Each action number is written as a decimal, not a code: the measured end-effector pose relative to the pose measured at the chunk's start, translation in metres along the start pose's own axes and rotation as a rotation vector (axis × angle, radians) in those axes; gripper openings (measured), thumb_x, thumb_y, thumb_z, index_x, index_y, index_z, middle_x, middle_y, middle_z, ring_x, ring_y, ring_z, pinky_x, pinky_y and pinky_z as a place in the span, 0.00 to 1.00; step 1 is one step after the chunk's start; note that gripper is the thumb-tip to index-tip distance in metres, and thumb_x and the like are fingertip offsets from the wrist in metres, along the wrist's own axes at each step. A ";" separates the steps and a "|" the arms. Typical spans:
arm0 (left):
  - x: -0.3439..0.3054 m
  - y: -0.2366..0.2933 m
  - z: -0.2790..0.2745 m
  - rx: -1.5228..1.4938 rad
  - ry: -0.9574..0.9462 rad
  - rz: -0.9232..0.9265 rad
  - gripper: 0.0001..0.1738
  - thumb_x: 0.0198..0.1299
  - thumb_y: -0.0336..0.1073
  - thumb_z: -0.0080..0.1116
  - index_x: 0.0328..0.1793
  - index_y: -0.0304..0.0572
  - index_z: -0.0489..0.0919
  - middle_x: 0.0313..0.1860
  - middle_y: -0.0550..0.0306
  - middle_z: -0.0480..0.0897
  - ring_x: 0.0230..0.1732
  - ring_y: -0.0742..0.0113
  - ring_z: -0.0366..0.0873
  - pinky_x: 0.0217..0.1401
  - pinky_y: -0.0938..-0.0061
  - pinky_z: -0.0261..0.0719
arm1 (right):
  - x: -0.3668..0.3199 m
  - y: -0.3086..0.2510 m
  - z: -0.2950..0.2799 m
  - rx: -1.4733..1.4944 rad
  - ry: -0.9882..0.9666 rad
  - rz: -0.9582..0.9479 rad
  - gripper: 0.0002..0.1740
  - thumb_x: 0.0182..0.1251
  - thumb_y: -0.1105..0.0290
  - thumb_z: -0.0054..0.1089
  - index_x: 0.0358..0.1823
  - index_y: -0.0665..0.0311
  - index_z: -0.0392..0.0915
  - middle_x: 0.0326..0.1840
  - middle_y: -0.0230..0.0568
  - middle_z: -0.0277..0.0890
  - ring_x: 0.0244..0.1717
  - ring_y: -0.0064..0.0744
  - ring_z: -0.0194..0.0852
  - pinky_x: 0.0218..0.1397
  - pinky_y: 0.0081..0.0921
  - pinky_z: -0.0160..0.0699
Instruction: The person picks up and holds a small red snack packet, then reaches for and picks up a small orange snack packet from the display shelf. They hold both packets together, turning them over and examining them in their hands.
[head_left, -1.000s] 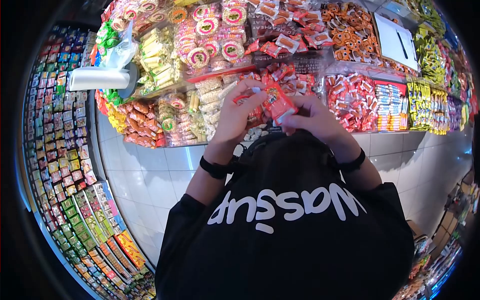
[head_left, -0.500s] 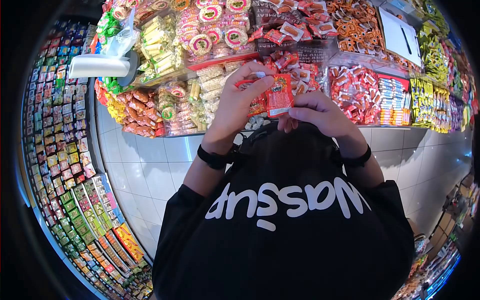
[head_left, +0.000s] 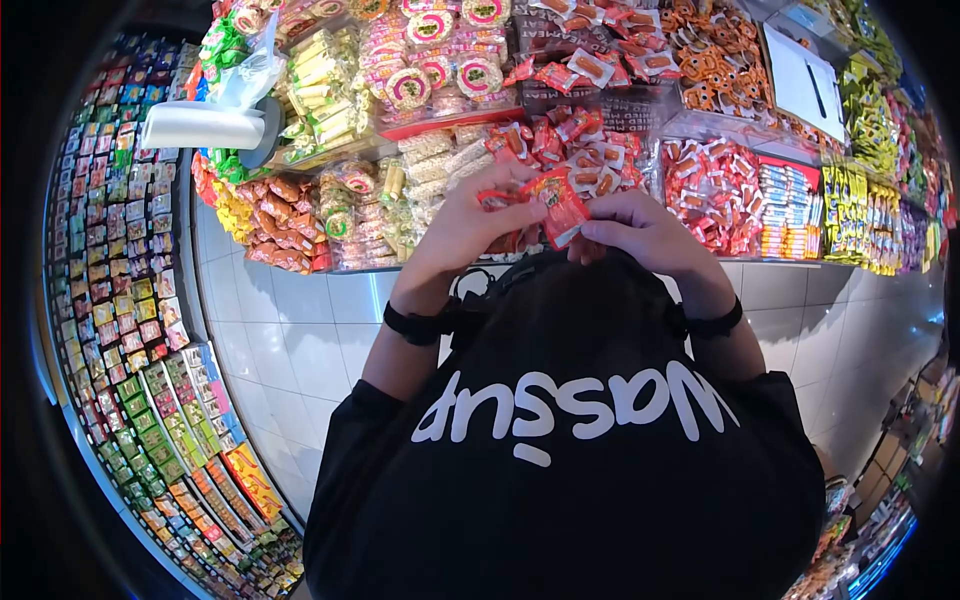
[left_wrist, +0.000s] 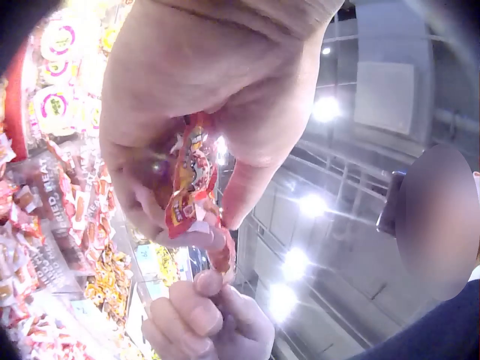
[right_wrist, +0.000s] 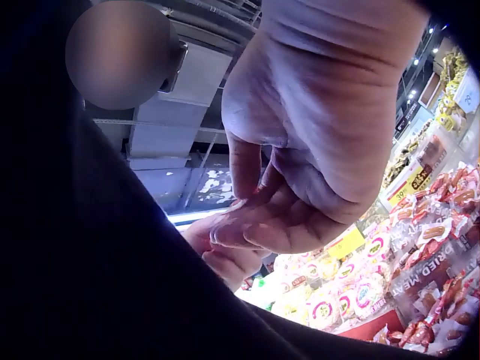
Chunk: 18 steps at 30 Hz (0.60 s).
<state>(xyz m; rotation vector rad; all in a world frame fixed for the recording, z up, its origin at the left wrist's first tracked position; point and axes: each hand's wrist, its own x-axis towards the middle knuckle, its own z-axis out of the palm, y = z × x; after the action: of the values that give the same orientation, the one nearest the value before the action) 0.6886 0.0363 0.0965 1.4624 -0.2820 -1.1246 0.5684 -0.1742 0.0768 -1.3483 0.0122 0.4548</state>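
Note:
In the head view the left hand [head_left: 470,225] pinches a red printed packet [head_left: 562,210] between thumb and fingers, with more red packaging in its palm. The right hand [head_left: 650,235] pinches the lower right edge of that packet, its thumb on the near side. The left wrist view shows red wrappers [left_wrist: 196,169] inside the curled left hand [left_wrist: 217,90], and the right fingertips [left_wrist: 208,285] meeting the packet's end. From the right wrist, the right hand [right_wrist: 300,157] has its fingers bent toward the left hand [right_wrist: 232,259]; the packet is mostly hidden there.
Bins of wrapped snacks [head_left: 715,190] lie around and beyond the hands. A roll of clear bags [head_left: 203,126] stands at the left of the display, a white board with a pen [head_left: 800,85] at the back right. Stocked shelves [head_left: 120,300] run down the left.
The packet turned upright and flat to the head view, then tilted again with its lower end toward the right hand. Both hands keep hold of it.

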 end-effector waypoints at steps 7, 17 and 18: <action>0.001 -0.027 -0.010 0.052 -0.013 -0.036 0.12 0.66 0.33 0.57 0.53 0.35 0.77 0.28 0.60 0.80 0.26 0.76 0.78 0.27 0.83 0.74 | 0.012 0.027 -0.019 -0.092 0.122 0.030 0.11 0.74 0.66 0.52 0.41 0.67 0.80 0.34 0.32 0.80 0.35 0.19 0.77 0.40 0.18 0.75; -0.005 -0.041 -0.025 -0.230 0.102 0.006 0.16 0.69 0.36 0.51 0.58 0.33 0.73 0.33 0.58 0.78 0.30 0.72 0.79 0.31 0.79 0.77 | 0.125 0.119 -0.087 -0.099 0.395 0.191 0.12 0.75 0.66 0.50 0.40 0.66 0.79 0.28 0.34 0.80 0.26 0.22 0.78 0.31 0.22 0.78; -0.006 -0.042 -0.025 -0.239 0.111 0.013 0.16 0.69 0.36 0.51 0.58 0.34 0.73 0.33 0.59 0.78 0.30 0.72 0.79 0.31 0.79 0.78 | 0.137 0.124 -0.090 -0.113 0.400 0.181 0.12 0.75 0.66 0.49 0.40 0.66 0.78 0.28 0.35 0.80 0.26 0.23 0.78 0.30 0.22 0.78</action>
<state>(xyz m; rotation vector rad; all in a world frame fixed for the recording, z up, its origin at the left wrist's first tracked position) 0.6862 0.0673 0.0581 1.3027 -0.0760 -1.0246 0.6761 -0.1982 -0.0972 -1.5388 0.4470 0.3338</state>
